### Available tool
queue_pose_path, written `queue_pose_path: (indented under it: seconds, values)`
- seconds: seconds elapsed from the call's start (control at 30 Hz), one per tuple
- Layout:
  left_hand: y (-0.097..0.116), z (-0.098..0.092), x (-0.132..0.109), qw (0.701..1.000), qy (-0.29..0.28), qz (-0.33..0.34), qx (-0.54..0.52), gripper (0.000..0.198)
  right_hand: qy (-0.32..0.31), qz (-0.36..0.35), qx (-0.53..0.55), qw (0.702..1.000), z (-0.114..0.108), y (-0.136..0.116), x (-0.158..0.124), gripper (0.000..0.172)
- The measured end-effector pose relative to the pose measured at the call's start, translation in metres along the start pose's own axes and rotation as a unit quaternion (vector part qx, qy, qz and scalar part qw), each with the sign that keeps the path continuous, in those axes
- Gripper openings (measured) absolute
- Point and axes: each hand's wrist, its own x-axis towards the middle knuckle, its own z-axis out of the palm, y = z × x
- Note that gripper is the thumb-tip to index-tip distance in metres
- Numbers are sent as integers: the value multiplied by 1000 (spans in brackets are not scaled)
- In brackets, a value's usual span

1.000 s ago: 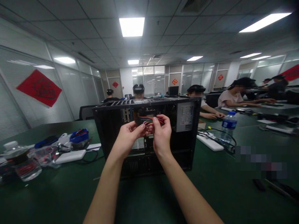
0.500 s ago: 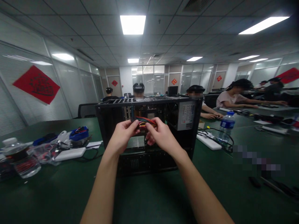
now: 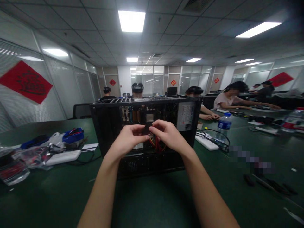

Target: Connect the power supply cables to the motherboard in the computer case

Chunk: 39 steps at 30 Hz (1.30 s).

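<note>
Fingertips of the left hand (image 3: pixel 125 139) and the right hand (image 3: pixel 169 133) pinch a small dark plug (image 3: pixel 147 128) between them, as seen from the head camera, the only view. Fingers hide part of the plug, so I cannot tell its shape well. Below it, a bunch of coloured wires (image 3: pixel 155 144), red and yellow and more, hangs down beneath the right hand. Half a second ago the wires ran across from one hand to the other; now they droop in a loop, and both hands are close together at the plug. That seems to mean the work is now on the plug end, not on the long part of the wires. The plug is in front of the bare side of a black computer case (image 3: pixel 104 129), which stands on a green table (image 3: pixel 147 202). I cannot tell if the plug touches anything inside. Behind the hands are some slots (image 3: pixel 126 114) and a pale square part (image 3: pixel 150 117). A silver power box (image 3: pixel 186 116) sits in the upper right of the case. Beside the case on the right is a white power strip (image 3: pixel 206 141), and near it stands a water bottle (image 3: pixel 224 124) with a blue cap.
</note>
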Motion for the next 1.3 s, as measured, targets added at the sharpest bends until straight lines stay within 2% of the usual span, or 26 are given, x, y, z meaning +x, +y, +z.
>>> queue_pose_path:
  seconds: [0.03, 0.1, 0.17, 0.23, 0.3, 0.47, 0.7, 0.8, 0.93, 1.3]
  values:
    - [-2, 4, 3, 999, 29, 2, -40, 43, 9, 13, 36, 999, -1, 1, 0, 18]
    - [-7, 12, 8, 988, 87, 4, -126, 51, 31, 24, 100, 994, -3, 1, 1, 31]
    - [-8, 21, 12, 973, 115, 6, -202, 53, 52, 16, 130, 990, -5, -1, 0, 40]
    - [-8, 30, 14, 959, 131, 19, -249, 53, 68, 6, 126, 990, -7, -5, 0, 39]
    - [-5, 37, 13, 951, 160, 45, -259, 51, 82, 7, 130, 988, -7, -7, 0, 40]
    - [-3, 48, 9, 945, 232, 101, -206, 48, 104, 16, 181, 978, -3, -10, 0, 39]
    - [-4, 58, 1, 965, 201, 120, -120, 53, 157, -42, 124, 979, 1, -7, 2, 35]
    - [-7, 60, -2, 970, 185, 144, -67, 59, 163, -38, 145, 975, 3, -7, 3, 36]
    - [-15, 62, -2, 965, 193, 173, -32, 58, 166, -13, 185, 968, 7, -9, 4, 37]
    - [-29, 62, 3, 959, 220, 176, 41, 55, 163, 2, 227, 960, 17, -5, 7, 29]
